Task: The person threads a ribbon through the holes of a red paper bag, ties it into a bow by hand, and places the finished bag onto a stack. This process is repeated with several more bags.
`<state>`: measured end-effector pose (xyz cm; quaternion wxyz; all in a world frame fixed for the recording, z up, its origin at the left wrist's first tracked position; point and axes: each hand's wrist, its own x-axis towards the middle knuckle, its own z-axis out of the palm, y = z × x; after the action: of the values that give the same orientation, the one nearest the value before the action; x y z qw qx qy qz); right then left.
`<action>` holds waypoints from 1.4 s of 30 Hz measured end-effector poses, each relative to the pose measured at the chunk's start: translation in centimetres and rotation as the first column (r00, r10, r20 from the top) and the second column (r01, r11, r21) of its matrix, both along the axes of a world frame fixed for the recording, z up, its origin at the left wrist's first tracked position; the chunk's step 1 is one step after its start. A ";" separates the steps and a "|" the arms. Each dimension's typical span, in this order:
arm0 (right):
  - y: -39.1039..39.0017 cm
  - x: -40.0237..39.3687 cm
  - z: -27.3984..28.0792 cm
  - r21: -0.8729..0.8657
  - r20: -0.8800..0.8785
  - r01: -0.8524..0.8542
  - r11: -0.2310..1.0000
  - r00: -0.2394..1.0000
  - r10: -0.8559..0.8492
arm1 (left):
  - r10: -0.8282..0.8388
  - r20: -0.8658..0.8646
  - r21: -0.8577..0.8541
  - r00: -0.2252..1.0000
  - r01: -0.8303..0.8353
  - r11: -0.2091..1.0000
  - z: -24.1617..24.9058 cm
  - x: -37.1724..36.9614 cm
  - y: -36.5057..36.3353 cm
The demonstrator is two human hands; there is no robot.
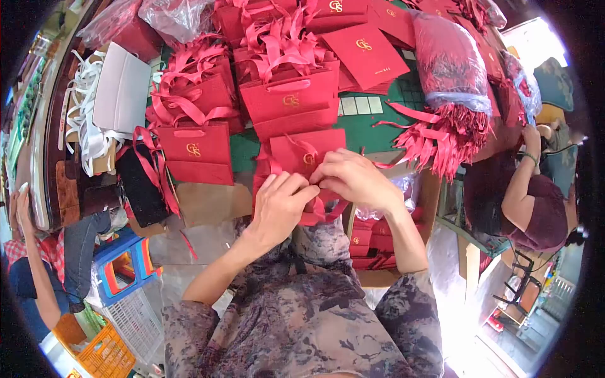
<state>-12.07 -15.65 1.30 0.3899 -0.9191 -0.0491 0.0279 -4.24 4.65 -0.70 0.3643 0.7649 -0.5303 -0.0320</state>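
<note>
Mottled floral shirt (296,327) is filling the bottom of my feed. Just past it I'm seeing the left hand (276,205) and right hand (356,179) coming together, fingertips pinching red ribbon (320,206) on a paper gift bag (291,150) sitting at the table's near edge. Stacked red bags (290,104) are crowding behind, and plastic-wrapped ribbons (450,57) are lying off to the right.

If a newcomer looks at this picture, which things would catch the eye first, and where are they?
Probably the red gift bags with gold logos, crowded across the upper middle. Next, the left hand and right hand, close together over one such bag near the centre. At upper right, a plastic-wrapped bundle of red ribbons with loose ends below.
</note>
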 end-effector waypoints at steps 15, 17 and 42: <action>-1.8 1.2 -2.0 0.290 -0.024 -0.099 0.952 0.994 0.111 | -0.143 -0.203 0.136 0.969 0.173 0.976 0.8 1.9 -0.1; -3.3 1.6 -2.5 0.387 -0.021 0.030 0.922 1.000 -0.023 | -0.138 -0.216 0.155 0.967 0.174 0.973 1.4 1.6 -0.3; 0.8 -5.4 -0.9 0.315 0.316 0.754 0.577 0.490 -0.812 | 0.227 0.017 0.183 0.974 -0.226 0.957 -1.1 2.7 4.3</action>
<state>-17.43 -14.81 0.39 0.3990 -0.7932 0.2886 -0.3583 -1.52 8.95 -1.81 0.2944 0.8509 -0.4333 -0.0403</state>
